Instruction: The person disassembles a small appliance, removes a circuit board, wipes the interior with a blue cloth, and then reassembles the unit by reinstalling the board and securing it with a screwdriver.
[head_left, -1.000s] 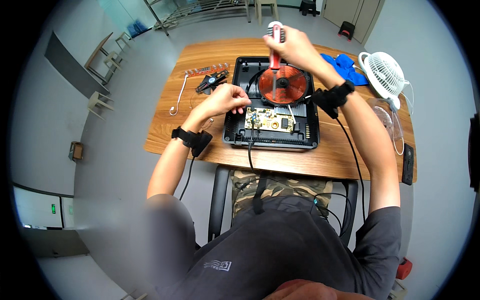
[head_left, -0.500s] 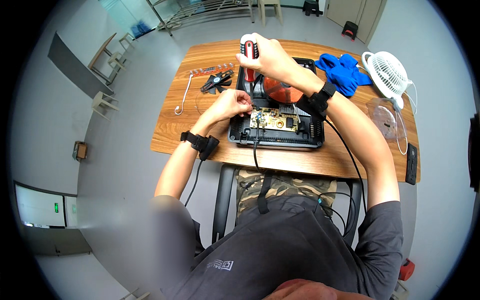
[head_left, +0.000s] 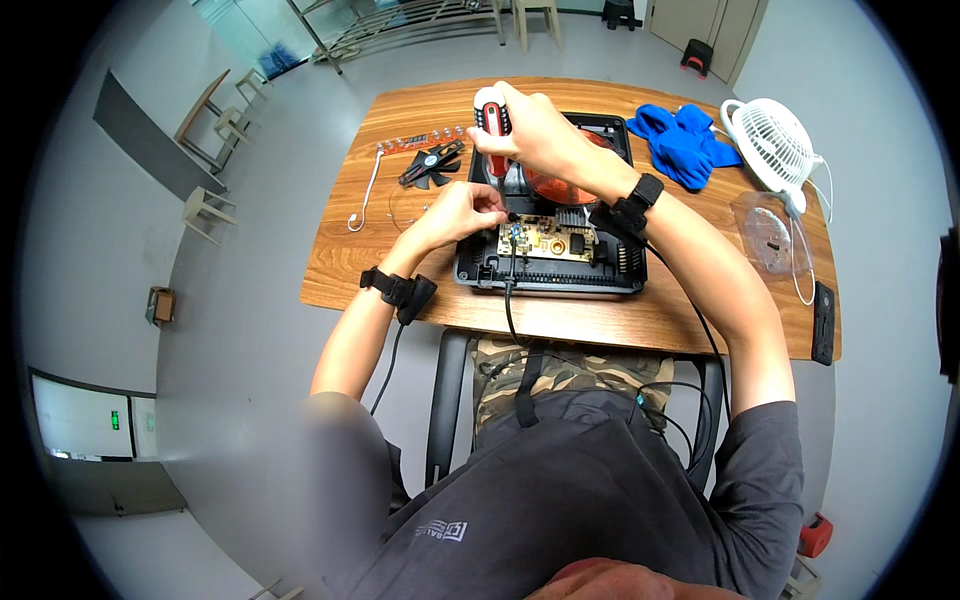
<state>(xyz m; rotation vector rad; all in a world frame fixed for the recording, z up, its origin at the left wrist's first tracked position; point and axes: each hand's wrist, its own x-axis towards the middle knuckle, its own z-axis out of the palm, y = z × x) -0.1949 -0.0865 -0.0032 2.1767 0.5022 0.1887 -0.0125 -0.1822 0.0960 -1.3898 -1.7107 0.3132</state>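
Note:
My right hand point(head_left: 540, 132) grips a red, black and white screwdriver point(head_left: 493, 118) by its handle, shaft pointing down. The tip reaches toward the upper left corner of a tan circuit board point(head_left: 545, 241), where fingers partly hide it. Beside that corner my left hand point(head_left: 468, 210) has thumb and fingers pinched together; whatever lies between them is too small to make out. The board sits in the near part of a black plastic housing point(head_left: 560, 284). Behind it in the housing is a round copper-coloured coil point(head_left: 560, 184), partly covered by my right wrist.
Left of the housing lie a black fan point(head_left: 432, 166) and an orange strip board point(head_left: 420, 141) with a white cable. To the right are a blue cloth point(head_left: 686, 147), a white desk fan point(head_left: 775, 143), a clear plastic piece point(head_left: 768, 238) and a black strip point(head_left: 823, 322) by the table edge.
The screwdriver and my right hand have come slightly down and to the left. My left hand remains at the board's corner with only a small shift.

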